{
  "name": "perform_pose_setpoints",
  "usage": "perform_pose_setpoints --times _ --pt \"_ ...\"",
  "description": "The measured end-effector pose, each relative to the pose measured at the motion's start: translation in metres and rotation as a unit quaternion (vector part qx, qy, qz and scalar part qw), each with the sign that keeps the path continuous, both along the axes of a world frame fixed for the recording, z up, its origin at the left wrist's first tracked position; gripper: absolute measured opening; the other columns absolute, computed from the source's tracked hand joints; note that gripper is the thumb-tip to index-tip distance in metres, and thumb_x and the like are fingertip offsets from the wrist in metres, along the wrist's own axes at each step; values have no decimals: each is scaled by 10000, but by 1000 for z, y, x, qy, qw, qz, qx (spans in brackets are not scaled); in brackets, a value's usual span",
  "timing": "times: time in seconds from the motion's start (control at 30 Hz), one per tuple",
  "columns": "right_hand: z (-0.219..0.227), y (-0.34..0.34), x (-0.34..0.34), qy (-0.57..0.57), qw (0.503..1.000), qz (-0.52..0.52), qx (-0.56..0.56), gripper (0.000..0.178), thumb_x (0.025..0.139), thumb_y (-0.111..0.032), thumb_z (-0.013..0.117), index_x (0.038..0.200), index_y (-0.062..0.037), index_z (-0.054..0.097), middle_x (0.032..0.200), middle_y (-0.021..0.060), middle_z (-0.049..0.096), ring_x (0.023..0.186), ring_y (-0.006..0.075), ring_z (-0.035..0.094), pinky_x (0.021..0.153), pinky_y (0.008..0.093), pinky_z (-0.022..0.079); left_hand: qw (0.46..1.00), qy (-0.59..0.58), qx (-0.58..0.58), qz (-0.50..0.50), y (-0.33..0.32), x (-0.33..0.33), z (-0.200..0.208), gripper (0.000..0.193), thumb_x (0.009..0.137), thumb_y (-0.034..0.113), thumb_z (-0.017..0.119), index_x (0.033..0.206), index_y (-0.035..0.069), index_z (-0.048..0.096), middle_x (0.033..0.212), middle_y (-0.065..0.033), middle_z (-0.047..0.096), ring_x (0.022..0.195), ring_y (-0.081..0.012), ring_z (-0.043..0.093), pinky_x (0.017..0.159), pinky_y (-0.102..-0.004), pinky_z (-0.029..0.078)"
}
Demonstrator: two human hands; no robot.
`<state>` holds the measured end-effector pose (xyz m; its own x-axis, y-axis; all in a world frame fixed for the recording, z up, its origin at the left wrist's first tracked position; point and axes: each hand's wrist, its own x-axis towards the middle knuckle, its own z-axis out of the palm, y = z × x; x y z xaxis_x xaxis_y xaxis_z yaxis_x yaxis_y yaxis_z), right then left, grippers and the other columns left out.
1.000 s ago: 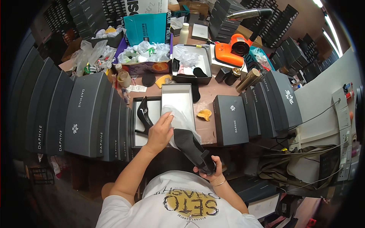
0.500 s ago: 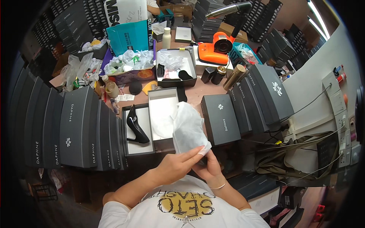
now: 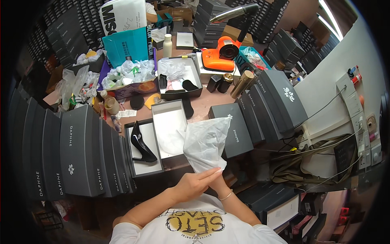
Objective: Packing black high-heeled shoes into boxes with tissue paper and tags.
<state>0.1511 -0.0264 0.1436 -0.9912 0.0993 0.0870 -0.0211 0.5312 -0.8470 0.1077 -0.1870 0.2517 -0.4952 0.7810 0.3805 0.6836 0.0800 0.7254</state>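
We find a pinkish-brown tabletop (image 3: 206,98) crowded along both sides. Grey shoe boxes (image 3: 79,150) stand in a row at left; a stack of similar boxes (image 3: 280,103) leans at right, with a closed dark box (image 3: 239,132) beside it. Near the front edge, an open box (image 3: 158,167) holds one black high-heeled shoe (image 3: 145,152), touching a second, white-lined tray (image 3: 168,122).

The thin white bag (image 3: 206,140) is held up at the table's front edge, overlapping the tray and the closed box in our view. The left hand (image 3: 197,185) has its fingers pressed together along the bag's lower end; we cannot tell whether its thumb pinches. The right hand (image 3: 217,181) is largely covered, so we cannot tell its fingers' state.

Farther back we note an orange device (image 3: 217,61), a purple carton (image 3: 134,88) of plastic bags and a cream bottle (image 3: 167,46). A white wall (image 3: 325,97) bears power strips (image 3: 360,130); tube lights (image 3: 331,26) glow above.
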Motion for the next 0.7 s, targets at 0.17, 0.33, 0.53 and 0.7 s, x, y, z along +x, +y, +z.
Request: perform_pose_setpoints --times 0.17,0.33,0.53,0.7 --pt "4 35 -25 -38 998 48 -12 442 873 -324 538 1196 -22 542 1189 165 568 1138 288 529 981 395 409 996 -20 44 -74 33 4 -19 588 711 -53 590 1278 97 545 1233 -77 597 898 -230 673 727 -264 578" --pt "-25 100 -61 -24 923 21 383 423 870 -304 541 1181 -18 549 1180 171 568 1133 293 526 969 399 413 978 -136 -26 -157 66 -44 -23 669 791 1 616 1407 101 372 1370 -145 464 997 -242 626 827 -273 528" --pt "-49 193 -92 -40 865 54 498 420 867 -259 537 1202 -6 529 1218 190 543 1154 321 506 982 405 399 912 -100 -100 385 25 -133 -198 632 809 131 624 1355 -45 357 1312 -246 453 1199 -376 462 1030 -418 368" --pt "-87 213 -96 -57 861 129 489 476 857 -205 542 1269 22 471 1300 227 496 1199 376 472 1025 417 362 807 -322 -270 415 24 -202 -256 420 773 210 678 1121 -1 575 1080 -224 604 1048 -351 569 891 -399 457"
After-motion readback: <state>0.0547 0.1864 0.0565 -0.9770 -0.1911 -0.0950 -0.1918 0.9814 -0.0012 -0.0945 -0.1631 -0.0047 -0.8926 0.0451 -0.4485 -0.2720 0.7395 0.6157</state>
